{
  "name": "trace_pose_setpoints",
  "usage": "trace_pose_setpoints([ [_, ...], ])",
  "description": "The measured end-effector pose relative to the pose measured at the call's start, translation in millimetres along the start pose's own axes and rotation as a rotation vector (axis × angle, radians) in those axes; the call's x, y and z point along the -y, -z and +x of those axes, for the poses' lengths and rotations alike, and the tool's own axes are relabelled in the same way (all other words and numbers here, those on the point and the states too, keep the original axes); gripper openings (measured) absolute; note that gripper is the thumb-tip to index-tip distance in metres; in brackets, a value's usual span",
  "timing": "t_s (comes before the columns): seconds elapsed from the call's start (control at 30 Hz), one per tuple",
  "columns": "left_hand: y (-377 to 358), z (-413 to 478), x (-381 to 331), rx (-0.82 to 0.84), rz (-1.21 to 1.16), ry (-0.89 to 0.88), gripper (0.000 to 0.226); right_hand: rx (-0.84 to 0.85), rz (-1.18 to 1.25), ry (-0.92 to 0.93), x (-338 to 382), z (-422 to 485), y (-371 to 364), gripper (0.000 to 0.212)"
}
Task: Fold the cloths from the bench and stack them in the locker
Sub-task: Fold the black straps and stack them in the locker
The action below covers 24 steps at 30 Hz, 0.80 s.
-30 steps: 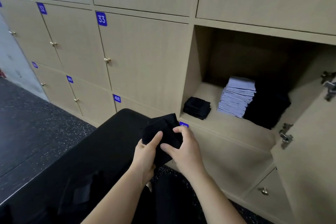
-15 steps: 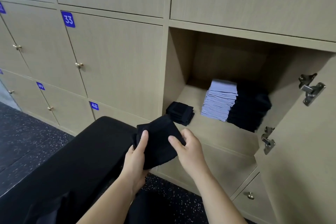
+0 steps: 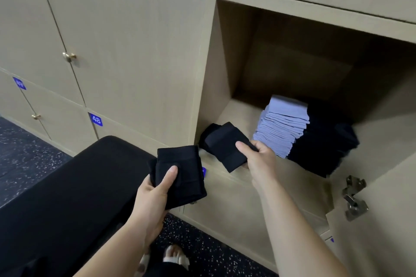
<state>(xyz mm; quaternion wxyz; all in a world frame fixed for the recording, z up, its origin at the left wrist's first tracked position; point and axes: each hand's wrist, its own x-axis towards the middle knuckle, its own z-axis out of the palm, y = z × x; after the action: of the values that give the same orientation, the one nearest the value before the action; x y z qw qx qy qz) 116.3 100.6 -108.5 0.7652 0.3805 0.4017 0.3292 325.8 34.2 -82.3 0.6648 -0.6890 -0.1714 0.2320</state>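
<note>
My left hand [image 3: 155, 195] grips a folded black cloth [image 3: 186, 171] above the end of the black bench [image 3: 74, 191]. My right hand [image 3: 258, 159] pinches a second folded black cloth [image 3: 227, 146] at the front left of the open locker [image 3: 225, 108], over a small pile of black cloths [image 3: 208, 134]. Further right in the locker stand a tall stack of light blue cloths [image 3: 283, 126] and a stack of black cloths [image 3: 324, 146].
The locker's open door [image 3: 382, 220] with metal hinges [image 3: 353, 198] stands at the right. Closed numbered locker doors [image 3: 135, 51] fill the left wall. A dark speckled floor [image 3: 24, 159] lies left of the bench. My foot in a sandal [image 3: 175, 256] shows below.
Both hands held one black bundle together before. Now they have parted, each with a folded black cloth, and my right hand has reached into the locker. The camera has come closer.
</note>
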Motion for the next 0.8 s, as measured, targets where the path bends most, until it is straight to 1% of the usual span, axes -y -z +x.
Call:
trace_pose_setpoints([
  [0.2,1.1,22.9,6.0,0.0,0.024,0.015,0.024,-0.015,-0.094,0.001,0.7,66.8,-13.2,0.013],
  [0.3,1.9,32.3,10.5,-0.023,0.04,0.028,0.026,0.004,-0.118,-0.035,-1.8,92.3,-20.4,0.01],
  [0.4,4.0,40.0,14.6,-0.034,0.036,0.045,0.029,0.046,-0.151,-0.058,-7.2,111.0,-26.1,0.016],
  [0.5,7.0,44.3,18.3,-0.046,0.035,0.057,0.036,0.05,-0.189,-0.057,-16.1,125.2,-27.4,0.018],
  [0.67,11.0,48.1,21.7,-0.054,0.034,0.064,0.037,0.063,-0.285,0.005,-31.3,141.2,-26.3,0.02],
  [0.8,11.7,47.6,22.8,-0.055,0.035,0.069,0.036,0.097,-0.314,0.042,-37.0,143.5,-27.6,0.016],
])
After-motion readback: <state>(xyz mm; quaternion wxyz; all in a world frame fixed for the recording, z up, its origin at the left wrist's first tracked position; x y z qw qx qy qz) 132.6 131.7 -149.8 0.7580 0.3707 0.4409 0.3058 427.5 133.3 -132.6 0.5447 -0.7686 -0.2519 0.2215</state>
